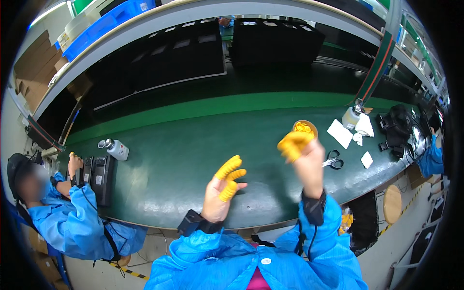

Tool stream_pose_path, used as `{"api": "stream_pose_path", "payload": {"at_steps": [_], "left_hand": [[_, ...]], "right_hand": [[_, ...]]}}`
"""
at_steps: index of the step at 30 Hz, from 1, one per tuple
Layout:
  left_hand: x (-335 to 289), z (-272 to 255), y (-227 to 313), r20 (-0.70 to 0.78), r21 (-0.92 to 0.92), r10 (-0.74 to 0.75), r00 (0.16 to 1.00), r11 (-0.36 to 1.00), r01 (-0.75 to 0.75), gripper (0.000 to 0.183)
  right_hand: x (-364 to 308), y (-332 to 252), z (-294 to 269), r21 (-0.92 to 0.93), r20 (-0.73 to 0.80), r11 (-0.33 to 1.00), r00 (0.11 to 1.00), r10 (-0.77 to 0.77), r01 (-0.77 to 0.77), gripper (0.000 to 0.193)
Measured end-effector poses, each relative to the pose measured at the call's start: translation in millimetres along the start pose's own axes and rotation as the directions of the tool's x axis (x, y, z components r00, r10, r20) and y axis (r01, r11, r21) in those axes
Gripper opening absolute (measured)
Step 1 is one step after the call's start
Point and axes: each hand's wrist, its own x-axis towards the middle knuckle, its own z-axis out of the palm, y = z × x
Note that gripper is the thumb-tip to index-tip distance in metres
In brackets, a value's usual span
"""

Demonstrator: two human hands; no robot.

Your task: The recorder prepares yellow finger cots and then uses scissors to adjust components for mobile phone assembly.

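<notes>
My left hand [219,189] is raised above the green work table [174,159], palm turned inward. Its fingers are apart, with yellow finger cots on several of them, and nothing is in it. My right hand [305,155] is up in front of a small round tub [315,128] of yellow finger cots [303,126]. Yellow cots cover its bent, bunched fingers; whatever may be between them is hidden. Just right of that hand lie scissors [334,162] with dark handles, partly behind my wrist.
White papers [340,134], a pump bottle [351,116] and black cabled gear [397,128] occupy the right side. At left, a co-worker [77,212] sits by black devices [100,181] and another bottle [117,150]. A shelf edge [193,14] crosses above; a stool [392,204] stands at right.
</notes>
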Motion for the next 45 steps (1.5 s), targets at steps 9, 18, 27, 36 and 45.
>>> {"api": "stream_pose_path", "payload": {"at_steps": [9,18,27,36,45], "left_hand": [[0.3,-9.1,2.4,-0.047,0.028,-0.023,0.999,0.999,0.024,0.042],[14.1,4.4,-23.2,-0.084,0.468,0.006,0.996,0.883,0.034,0.034],[-11.2,19.0,-14.9,-0.036,0.662,0.041,0.998,0.750,-0.007,0.041],[-19.0,11.4,-25.1,-0.064,0.635,-0.051,0.997,0.769,0.080,0.013],[-12.3,8.4,-32.2,0.024,0.651,-0.017,1.000,0.759,-0.003,0.008]], "right_hand": [[45.4,26.0,-151.0,-0.725,-0.100,0.679,0.959,-0.264,0.112,0.018],[-28.6,-11.8,-79.3,-0.378,0.426,0.830,0.873,-0.238,0.411,0.031],[-54.8,-3.5,-4.9,-0.170,0.539,0.729,0.682,-0.495,0.663,0.037],[-67.3,16.1,19.4,-0.032,0.541,0.736,0.631,-0.556,0.677,0.023],[-68.5,15.0,23.4,0.006,0.530,0.741,0.626,-0.572,0.671,0.026]]}}
